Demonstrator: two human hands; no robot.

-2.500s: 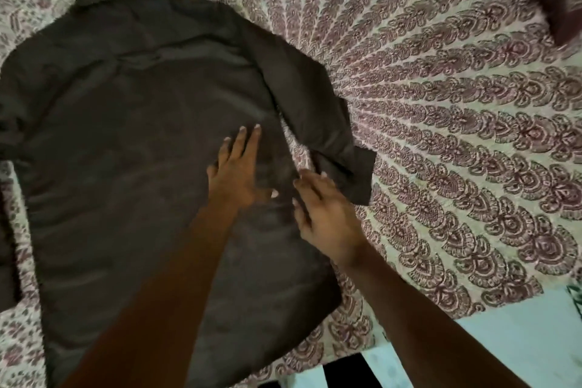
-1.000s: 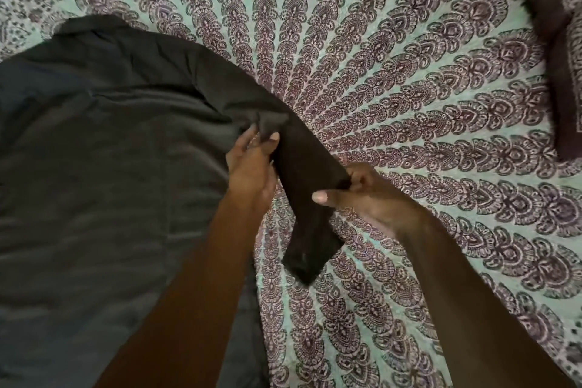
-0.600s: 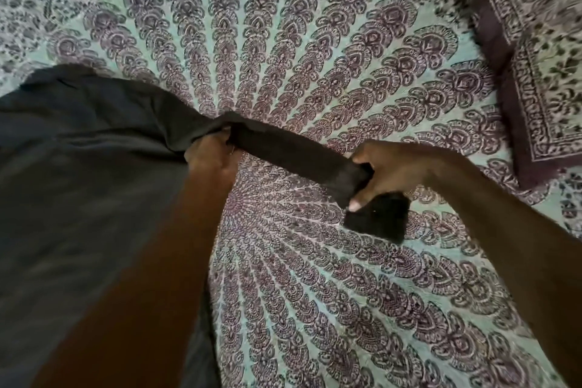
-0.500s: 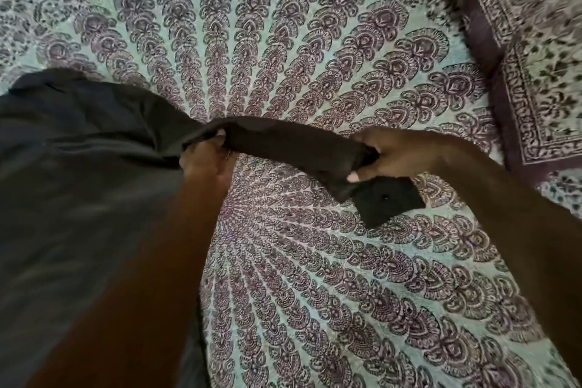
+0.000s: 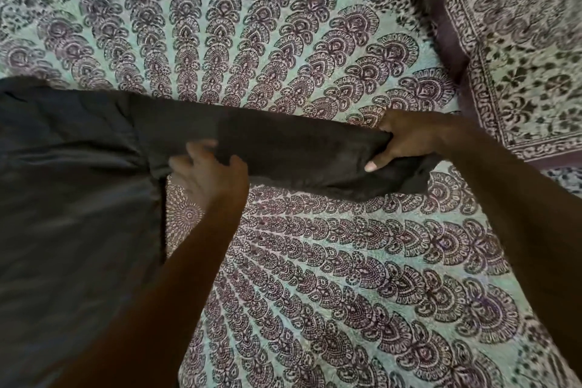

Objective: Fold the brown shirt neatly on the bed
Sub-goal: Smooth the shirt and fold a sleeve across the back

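The brown shirt point(image 5: 69, 198) lies flat on the left side of the patterned bed sheet point(image 5: 330, 261). Its right sleeve point(image 5: 283, 148) is stretched straight out to the right across the sheet. My right hand point(image 5: 406, 138) grips the sleeve near the cuff, thumb on top, and the cuff end pokes out under the hand. My left hand point(image 5: 208, 173) rests near the armpit with its fingers spread loosely on the sleeve's lower edge. It looks blurred. My left forearm hides part of the shirt's side edge.
A pillow point(image 5: 519, 41) in a matching floral print lies at the upper right, just beyond my right hand. The patterned sheet spreads out bare above and below the sleeve.
The sleeve was lifted off the shirt body and pulled out to the right until straight. My left hand let go of its grip near the armpit and now lies loosely on the cloth.
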